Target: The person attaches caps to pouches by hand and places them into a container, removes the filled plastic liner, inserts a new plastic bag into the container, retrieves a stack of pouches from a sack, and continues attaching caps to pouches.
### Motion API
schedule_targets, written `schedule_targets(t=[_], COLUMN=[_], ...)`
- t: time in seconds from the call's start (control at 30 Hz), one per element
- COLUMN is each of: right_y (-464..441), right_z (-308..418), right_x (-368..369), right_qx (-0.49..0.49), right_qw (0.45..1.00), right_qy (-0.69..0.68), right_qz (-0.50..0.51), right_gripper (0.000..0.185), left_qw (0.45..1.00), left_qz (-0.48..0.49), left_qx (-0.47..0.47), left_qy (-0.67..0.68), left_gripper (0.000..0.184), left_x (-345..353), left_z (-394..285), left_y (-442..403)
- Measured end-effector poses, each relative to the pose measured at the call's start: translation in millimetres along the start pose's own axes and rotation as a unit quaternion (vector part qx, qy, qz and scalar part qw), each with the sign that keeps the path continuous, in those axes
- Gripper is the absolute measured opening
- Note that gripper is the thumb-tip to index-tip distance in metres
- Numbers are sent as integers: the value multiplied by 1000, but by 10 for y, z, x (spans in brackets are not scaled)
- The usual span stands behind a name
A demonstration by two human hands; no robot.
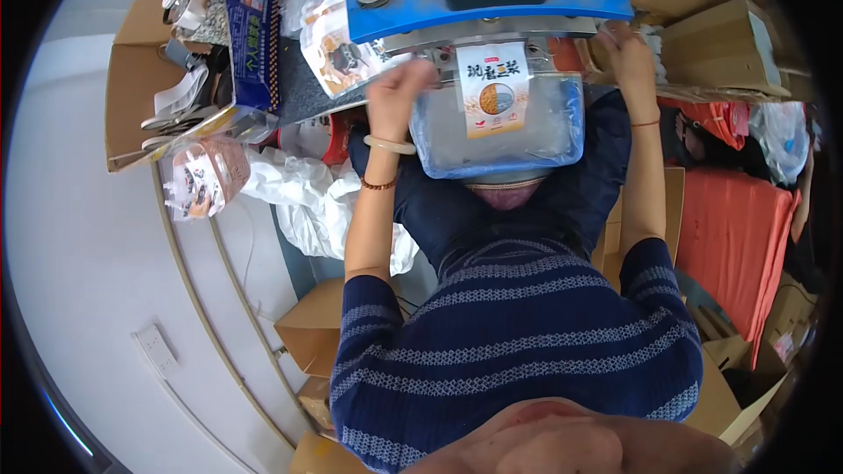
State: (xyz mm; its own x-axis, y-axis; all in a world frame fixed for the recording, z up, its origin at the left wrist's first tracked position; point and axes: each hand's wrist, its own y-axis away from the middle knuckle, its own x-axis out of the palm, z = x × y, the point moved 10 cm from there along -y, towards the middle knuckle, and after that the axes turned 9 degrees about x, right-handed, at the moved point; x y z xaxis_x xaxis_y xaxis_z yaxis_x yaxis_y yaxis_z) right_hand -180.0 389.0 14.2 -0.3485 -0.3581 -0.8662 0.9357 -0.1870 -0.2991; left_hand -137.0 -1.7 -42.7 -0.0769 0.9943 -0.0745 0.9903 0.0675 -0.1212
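Observation:
A white pouch (496, 92) printed with black characters and a round picture of yellow beans hangs under the blue press head (492, 2). Its lower part lies over a clear tray (435, 136) wrapped in blue-tinted plastic, in front of my lap. My left hand (399, 92) is beside the pouch's left, near the tray's corner; motion smears its fingers, and nothing clearly shows in them. At the right end of the press plate is my right hand (625, 57). Its fingertips are blurred and partly hidden, so I cannot tell what they touch.
More printed pouches (338, 48) lie on the dark work surface at the left. Beyond them stands a cardboard box (132, 92) with rolls and small items. A pink basket (224, 162) hangs below it. On the right are an open carton (724, 48) and a red padded thing (733, 237).

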Motion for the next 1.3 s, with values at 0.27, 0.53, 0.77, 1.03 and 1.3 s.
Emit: schedule_targets(t=[0.27,0.53,0.77,1.03,1.3], right_y=[321,1137,864,679,72], right_z=[45,1472,2025,1452,478], right_x=[-296,-210,-718,-40,-7], right_qx=[64,-11,-220,-88,-169], right_qw=[962,907,901,939,985], right_qy=[-264,-358,-349,-203,-26], right_qz=[36,222,131,263,-7], right_gripper=[24,23,21,31,26], left_qw=[802,985,995,906,896], left_qz=[67,-17,101,185,87], left_qx=[316,112,-9,-264,-274], left_qy=[-503,-126,-14,273,340], left_gripper=[45,35,19,20,25], left_x=[-257,-215,280,847,1006], left_z=[-61,-650,-723,58,245], left_y=[455,550,613,681,204])
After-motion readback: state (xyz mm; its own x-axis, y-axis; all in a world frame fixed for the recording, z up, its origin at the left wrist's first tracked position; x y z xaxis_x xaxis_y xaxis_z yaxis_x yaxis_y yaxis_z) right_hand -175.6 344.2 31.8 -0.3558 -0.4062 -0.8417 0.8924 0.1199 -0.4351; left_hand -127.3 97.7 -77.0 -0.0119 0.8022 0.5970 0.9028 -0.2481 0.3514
